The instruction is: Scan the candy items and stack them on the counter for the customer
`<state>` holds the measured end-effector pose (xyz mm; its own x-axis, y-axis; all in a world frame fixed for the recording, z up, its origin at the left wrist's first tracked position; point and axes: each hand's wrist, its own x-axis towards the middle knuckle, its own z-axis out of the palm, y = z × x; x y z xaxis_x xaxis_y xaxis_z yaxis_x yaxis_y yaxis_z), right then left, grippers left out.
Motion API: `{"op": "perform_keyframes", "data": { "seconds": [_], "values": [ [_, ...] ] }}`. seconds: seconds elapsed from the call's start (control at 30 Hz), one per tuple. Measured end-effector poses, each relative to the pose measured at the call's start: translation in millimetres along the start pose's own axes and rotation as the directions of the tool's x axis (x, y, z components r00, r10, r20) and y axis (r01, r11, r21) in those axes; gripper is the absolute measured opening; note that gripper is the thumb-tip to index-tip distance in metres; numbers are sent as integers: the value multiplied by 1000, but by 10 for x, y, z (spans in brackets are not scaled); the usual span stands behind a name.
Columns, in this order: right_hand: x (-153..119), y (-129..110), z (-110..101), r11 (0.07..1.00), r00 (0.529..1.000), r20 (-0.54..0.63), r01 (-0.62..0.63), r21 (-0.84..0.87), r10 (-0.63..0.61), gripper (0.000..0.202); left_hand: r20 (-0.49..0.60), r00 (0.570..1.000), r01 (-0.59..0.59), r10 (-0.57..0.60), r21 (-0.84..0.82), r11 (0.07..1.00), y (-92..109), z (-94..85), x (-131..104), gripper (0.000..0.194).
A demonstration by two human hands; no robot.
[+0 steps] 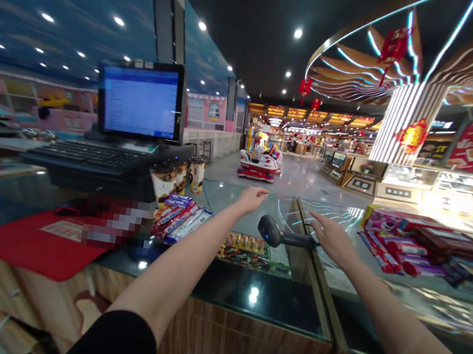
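Note:
My left hand reaches over the glass counter with nothing visible in it. Its fingers point right, loosely bent. To the right, my right hand has its fingers stretched out, close above the handle end of a black barcode scanner; whether it touches the handle I cannot tell. The scanner's head faces left, with a small blue light on it. Below my left hand, several small colourful packs show at the glass. Left of my left forearm lie candy bars in wrappers.
A monitor and a black keyboard stand at the left, near a red mat. Several patterned cups stand behind the candy. Boxed and wrapped snacks lie at the right. A metal-edged seam divides the counter.

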<state>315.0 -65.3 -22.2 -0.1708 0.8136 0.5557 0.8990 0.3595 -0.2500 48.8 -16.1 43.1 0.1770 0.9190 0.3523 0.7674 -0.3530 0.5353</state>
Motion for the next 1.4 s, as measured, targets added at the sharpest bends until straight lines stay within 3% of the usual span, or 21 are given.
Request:
{"op": "perform_keyframes", "data": {
  "seconds": [0.23,0.43,0.53,0.63,0.77,0.9,1.07,1.2,1.33,1.4],
  "values": [
    [201,-208,186,995,995,61,75,62,-79,50,-3,997,79,-79,26,997,-539,-210,-161,35],
    [306,-342,203,990,980,139,135,42,-140,50,65,977,183,-205,249,951,-848,-289,-254,37],
    [316,-400,206,990,971,192,134,39,-139,51,151,942,214,-301,421,881,-825,-315,-325,36],
    [307,-405,224,992,965,229,121,29,-125,52,160,925,207,-344,546,812,-732,-386,-394,40],
    [285,-358,243,989,955,258,150,9,-147,50,145,919,199,-366,632,749,-676,-511,-454,46],
    [261,-330,248,982,957,229,187,-11,-180,47,129,910,222,-393,651,726,-713,-557,-481,35],
    [242,-317,262,974,960,172,226,-1,-223,42,123,909,241,-399,627,741,-799,-515,-474,31],
    [248,-304,261,976,959,182,220,3,-217,42,119,925,245,-361,537,807,-840,-476,-447,34],
    [250,-319,241,984,966,190,177,-4,-173,44,161,950,178,-266,421,889,-789,-395,-412,36],
    [249,-335,232,987,970,183,163,0,-160,45,130,974,133,-187,341,931,-744,-331,-392,39]
  ]
}}
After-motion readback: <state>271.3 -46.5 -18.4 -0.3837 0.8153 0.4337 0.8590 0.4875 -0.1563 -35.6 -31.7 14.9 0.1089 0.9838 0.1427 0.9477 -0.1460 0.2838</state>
